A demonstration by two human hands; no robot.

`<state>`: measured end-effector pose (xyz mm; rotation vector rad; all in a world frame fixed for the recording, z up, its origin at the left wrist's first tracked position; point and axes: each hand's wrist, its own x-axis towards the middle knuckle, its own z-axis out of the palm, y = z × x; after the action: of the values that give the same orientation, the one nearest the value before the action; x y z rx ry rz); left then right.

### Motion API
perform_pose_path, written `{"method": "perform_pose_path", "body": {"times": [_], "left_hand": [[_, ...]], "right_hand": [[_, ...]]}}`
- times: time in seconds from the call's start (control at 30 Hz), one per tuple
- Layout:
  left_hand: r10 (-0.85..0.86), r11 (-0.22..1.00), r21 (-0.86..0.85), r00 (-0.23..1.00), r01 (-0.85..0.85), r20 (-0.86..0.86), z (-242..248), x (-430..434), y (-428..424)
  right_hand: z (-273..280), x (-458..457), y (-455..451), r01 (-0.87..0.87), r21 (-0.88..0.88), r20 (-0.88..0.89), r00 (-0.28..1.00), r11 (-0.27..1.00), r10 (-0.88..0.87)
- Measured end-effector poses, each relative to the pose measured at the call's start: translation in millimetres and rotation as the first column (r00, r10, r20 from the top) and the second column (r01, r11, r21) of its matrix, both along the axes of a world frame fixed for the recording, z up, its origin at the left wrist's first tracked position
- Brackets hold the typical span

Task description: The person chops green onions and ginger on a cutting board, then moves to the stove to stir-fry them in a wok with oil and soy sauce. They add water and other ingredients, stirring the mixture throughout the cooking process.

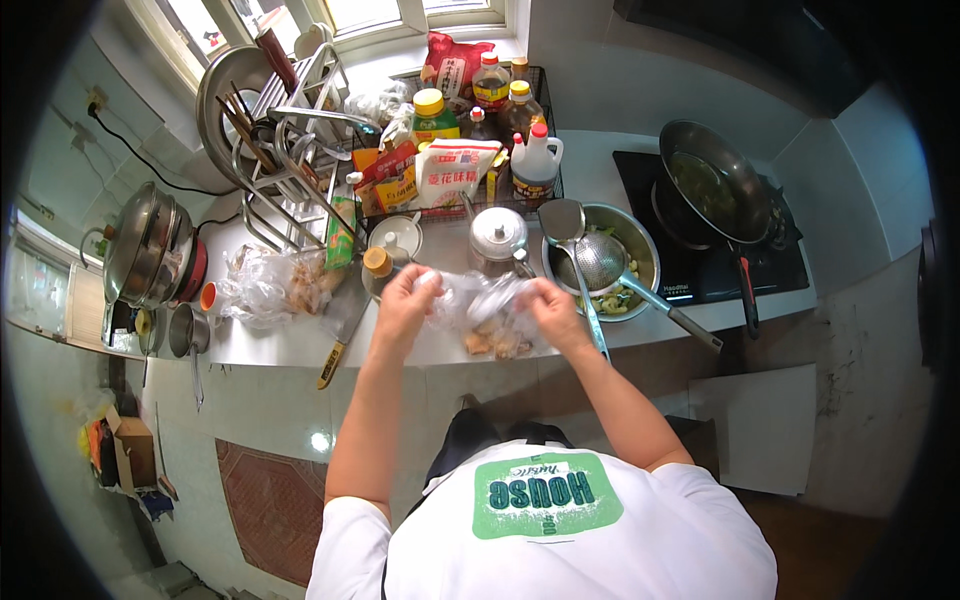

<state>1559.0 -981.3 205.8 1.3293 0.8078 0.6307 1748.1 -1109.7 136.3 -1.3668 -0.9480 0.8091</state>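
Observation:
Between my hands a clear plastic bag (pixel 491 304) is stretched by its upper part, slightly blurred. Brownish-yellow food pieces (pixel 495 343) lie in its bottom, at the counter's front edge. My left hand (pixel 409 300) grips the bag's left side. On the right side, my right hand (pixel 553 309) pinches the plastic. Just behind my left hand stands a bottle with an orange-brown cap (pixel 377 261). A metal teapot (pixel 498 236) sits behind the bag. To the right of my right hand is a steel bowl (pixel 651 259) of cut vegetables, with a perforated strainer (pixel 596 262) and a spatula (pixel 562 221) across it.
A wok (pixel 712 180) with liquid stands on the black cooktop (pixel 679 281), its handle past the counter edge. A kitchen knife (pixel 341 341) overhangs the edge at left. Behind are a dish rack (pixel 289 187), a seasoning basket (pixel 551 97) and bagged food (pixel 259 289). A stacked steamer (pixel 142 247) stands far left.

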Motion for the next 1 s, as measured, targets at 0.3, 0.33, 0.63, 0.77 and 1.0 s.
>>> {"method": "perform_pose_path", "body": {"times": [0.3, 0.33, 0.63, 0.77, 1.0], "left_hand": [[0.282, 0.949, 0.074, 0.932, -0.305, 0.229, 7.9, 17.3, -12.5], [0.286, 0.945, 0.093, 0.929, -0.315, 0.236, 10.1, 17.3, -11.2], [0.540, 0.016, 0.966, 0.816, -0.257, 0.208, 65.6, 9.2, -34.5], [-0.001, 0.062, 0.970, 0.972, 0.235, -0.236, 59.5, 26.7, -73.3], [0.155, 0.131, 0.925, 0.915, 0.356, -0.374, 17.9, 20.8, -74.1]], "right_hand": [[19.7, 16.3, -27.9, 0.182, 0.162, -0.473, 0.877, 0.970, -0.085], [22.6, 16.2, -31.2, 0.189, 0.165, -0.479, 0.873, 0.968, -0.089], [66.9, 46.9, -40.8, 0.211, 0.368, -0.319, 0.944, 0.906, -0.090], [91.0, 48.2, -41.5, 0.079, 0.303, -0.192, 0.981, 0.950, -0.020], [112.2, 53.5, -49.2, -0.304, 0.151, -0.040, 0.949, 0.940, 0.314]]}}
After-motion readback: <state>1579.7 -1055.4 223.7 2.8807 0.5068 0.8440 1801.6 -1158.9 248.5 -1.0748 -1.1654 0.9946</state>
